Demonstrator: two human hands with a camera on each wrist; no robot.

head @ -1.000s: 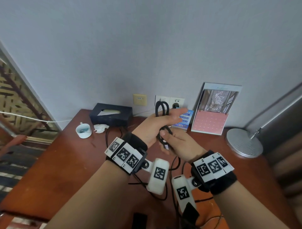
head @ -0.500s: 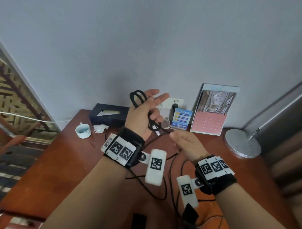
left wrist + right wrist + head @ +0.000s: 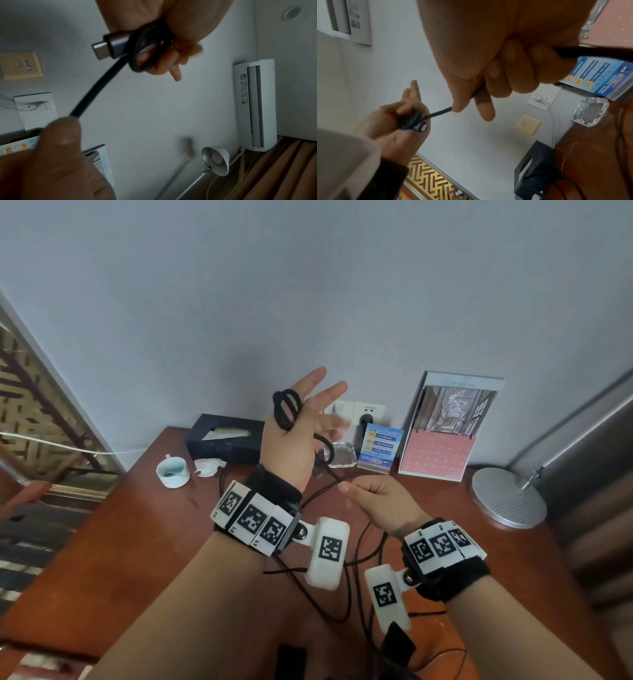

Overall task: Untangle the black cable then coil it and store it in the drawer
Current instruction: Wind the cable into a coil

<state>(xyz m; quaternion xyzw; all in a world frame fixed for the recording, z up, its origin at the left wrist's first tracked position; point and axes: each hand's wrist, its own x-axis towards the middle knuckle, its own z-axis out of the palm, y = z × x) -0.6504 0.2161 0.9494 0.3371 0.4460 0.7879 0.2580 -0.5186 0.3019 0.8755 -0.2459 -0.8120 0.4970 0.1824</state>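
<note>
Far left of the head view: a white cup (image 3: 173, 472) on the reddish-brown desk (image 3: 102, 542), a crumpled tissue (image 3: 209, 466) just beside it, then a dark tissue box (image 3: 224, 440) against the wall. Left of centre, raised above the desk: left hand (image 3: 296, 440), index and middle fingers stretched toward the wall, black cable (image 3: 287, 409) wound in small loops round the hand, coil held against the palm by thumb and the curled lower fingers, as the left wrist view shows, with a metal-shelled plug (image 3: 111, 45) sticking out beside the coil. Lower, centre-right: right hand (image 3: 376, 501) closed in a loose fist, pinching the free run of cable between thumb and forefinger; a short straight stretch between the two hands, the rest trailing down across the desk in loose curves toward the lower edge of the frame. Behind the hands at the wall: white sockets (image 3: 356, 410), a glass ashtray (image 3: 340, 455), a blue card (image 3: 378, 448). Right of centre: an upright calendar (image 3: 448, 428). Far right: a round silver lamp base (image 3: 507, 498). No drawer in any view.
</note>
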